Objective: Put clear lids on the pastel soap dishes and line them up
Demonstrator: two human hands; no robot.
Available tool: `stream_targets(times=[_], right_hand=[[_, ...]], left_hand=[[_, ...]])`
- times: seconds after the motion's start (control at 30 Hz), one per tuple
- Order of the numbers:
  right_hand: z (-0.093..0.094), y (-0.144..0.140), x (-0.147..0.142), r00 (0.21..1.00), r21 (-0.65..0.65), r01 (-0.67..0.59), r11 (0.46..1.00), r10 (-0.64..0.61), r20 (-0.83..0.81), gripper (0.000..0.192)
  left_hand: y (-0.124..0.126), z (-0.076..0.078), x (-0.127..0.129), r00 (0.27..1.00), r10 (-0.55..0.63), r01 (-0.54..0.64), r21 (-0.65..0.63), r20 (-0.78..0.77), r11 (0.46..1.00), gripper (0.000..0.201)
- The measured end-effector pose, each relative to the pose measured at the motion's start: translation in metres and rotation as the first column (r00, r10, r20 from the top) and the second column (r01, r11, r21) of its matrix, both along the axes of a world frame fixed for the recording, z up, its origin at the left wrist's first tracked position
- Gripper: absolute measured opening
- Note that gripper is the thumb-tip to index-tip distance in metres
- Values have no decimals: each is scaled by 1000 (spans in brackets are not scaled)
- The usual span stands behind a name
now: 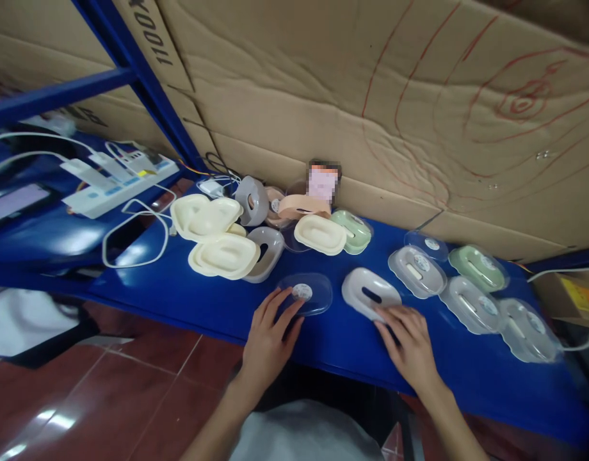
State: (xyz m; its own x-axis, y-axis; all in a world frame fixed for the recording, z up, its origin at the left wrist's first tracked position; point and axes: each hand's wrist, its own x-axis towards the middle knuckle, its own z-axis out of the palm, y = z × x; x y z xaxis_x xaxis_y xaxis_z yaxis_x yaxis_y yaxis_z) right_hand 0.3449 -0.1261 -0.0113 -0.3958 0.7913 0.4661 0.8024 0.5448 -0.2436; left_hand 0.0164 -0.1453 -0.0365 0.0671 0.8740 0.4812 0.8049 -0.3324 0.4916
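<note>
Near the tabletop's (333, 346) front edge, the left hand's (273, 330) grip is loosely open, fingertips over a clear lid (321, 299); the right hand (410, 336) covers a pale dish's (355, 291) near-right end, whether gripping I cannot tell. Toward the back edge, an object (324, 184) is pixelated.

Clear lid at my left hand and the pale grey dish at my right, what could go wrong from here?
The clear lid at your left hand lies near the front edge of the blue table, so a careless nudge might send it off.

Your right hand is at one end of the grey dish; pressing there could tip it.

The cream dishes overlap loosely, so a bump might make them slide.
</note>
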Motion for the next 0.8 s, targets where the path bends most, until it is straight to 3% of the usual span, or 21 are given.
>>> stream_targets(times=[0.13,0.27,0.37,0.47,0.6,0.7,0.8], right_hand=[[-4,-26,7,999,-79,-43,996,43,7,49],[21,4,-7,991,-107,-133,985,132,-8,55],[40,55,-35,982,-71,-189,979,190,11,50],[42,111,-68,969,-56,-232,971,235,76,46],[29,156,-91,961,-53,-251,967,255,107,39],[25,147,-72,968,-37,-228,973,231,98,33],[22,102,-33,981,-15,-179,984,180,68,37]], left_hand=[[3,-3,4,995,101,-101,14,-11,995,38],[-2,-1,8,986,167,-161,150,-24,975,34],[-10,7,16,999,-31,36,171,-28,985,36],[-17,16,29,954,-277,285,60,-115,957,42],[-20,17,37,919,-368,365,-42,-143,930,34],[-24,9,28,942,-332,333,19,-51,943,23],[-31,0,12,942,-326,316,119,75,941,20]])
